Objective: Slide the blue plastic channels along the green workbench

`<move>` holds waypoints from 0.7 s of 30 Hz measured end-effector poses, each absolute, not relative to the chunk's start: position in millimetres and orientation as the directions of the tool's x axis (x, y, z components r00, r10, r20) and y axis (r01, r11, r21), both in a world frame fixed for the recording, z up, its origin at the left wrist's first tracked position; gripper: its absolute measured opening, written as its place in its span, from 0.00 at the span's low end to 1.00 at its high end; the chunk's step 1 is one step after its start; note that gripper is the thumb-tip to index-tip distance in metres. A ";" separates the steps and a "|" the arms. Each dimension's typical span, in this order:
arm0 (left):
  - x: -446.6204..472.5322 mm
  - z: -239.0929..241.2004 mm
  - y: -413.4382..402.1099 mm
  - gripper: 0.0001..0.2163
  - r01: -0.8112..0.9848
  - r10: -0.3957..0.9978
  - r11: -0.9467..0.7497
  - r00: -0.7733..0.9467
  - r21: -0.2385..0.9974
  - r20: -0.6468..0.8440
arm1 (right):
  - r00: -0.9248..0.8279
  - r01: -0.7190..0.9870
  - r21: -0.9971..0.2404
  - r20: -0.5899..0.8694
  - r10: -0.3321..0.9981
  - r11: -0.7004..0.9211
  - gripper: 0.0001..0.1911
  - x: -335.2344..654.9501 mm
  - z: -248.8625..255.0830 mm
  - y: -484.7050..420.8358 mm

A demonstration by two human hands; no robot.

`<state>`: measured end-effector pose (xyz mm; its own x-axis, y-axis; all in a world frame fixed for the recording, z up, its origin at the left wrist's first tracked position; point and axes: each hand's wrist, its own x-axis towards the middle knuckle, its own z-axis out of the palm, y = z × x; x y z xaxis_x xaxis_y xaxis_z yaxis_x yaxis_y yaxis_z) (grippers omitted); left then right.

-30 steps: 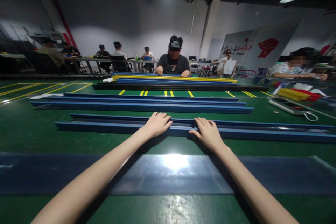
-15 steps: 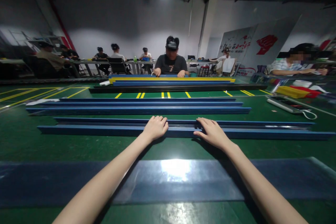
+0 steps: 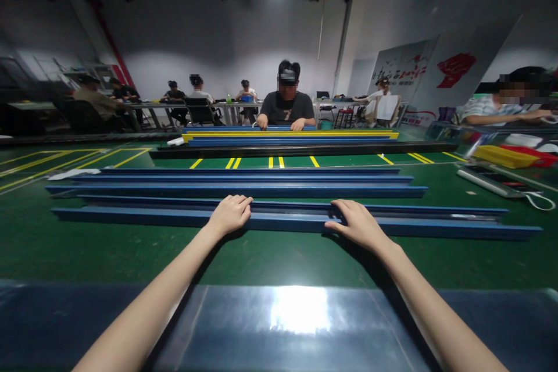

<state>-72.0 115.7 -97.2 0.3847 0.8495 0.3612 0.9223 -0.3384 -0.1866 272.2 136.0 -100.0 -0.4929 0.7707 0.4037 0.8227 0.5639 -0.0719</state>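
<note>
Item: long blue channel, laid crosswise directly under the fingers of both hands, its open side up, its ends running well out past the fingers on either side. Presumably it was set lengthwise to the worker so that both hands could reach it at once.

Left hand: fingers together and bent over the channel, back of the hand upward; how firmly it had hold, if at all, could not be told. Right hand: thumb parted from the fingers, thumb by the near wall, fingertips by the far wall, the space between uncovered; no closed grasp showed. The wide spacing of the hands likely served to steady so long a piece.

Beyond the fingers: a second blue channel, roughly parallel, apart from the first; farther off, a black bar and a yellow bar, probably lined up alike to save room.

Nearer than the fingers: a glossy flat strip on the green tabletop, below both forearms.

Right of the right fingers, well apart: a yellow tray, perhaps kept aside from the long pieces.
</note>
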 end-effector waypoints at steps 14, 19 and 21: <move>-61.5 -93.8 117.8 0.15 0.982 0.895 -0.180 0.186 -0.052 0.406 | -0.558 0.806 0.070 0.421 0.715 0.587 0.30 273.0 -106.7 156.3; -57.5 -95.8 116.8 0.17 0.988 0.872 -0.145 0.148 -0.044 0.467 | -0.616 0.773 0.135 0.396 0.681 0.620 0.32 279.0 -110.5 164.2; -55.4 -95.6 118.8 0.18 0.988 0.875 -0.152 0.151 -0.034 0.459 | -0.619 0.771 0.142 0.397 0.678 0.621 0.32 283.1 -110.9 168.9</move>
<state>-55.4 118.8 -95.6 0.1507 0.8754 0.4592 0.9878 -0.1522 -0.0340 283.1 168.9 -110.9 -0.6191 0.6777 0.3967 0.7709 0.6209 0.1424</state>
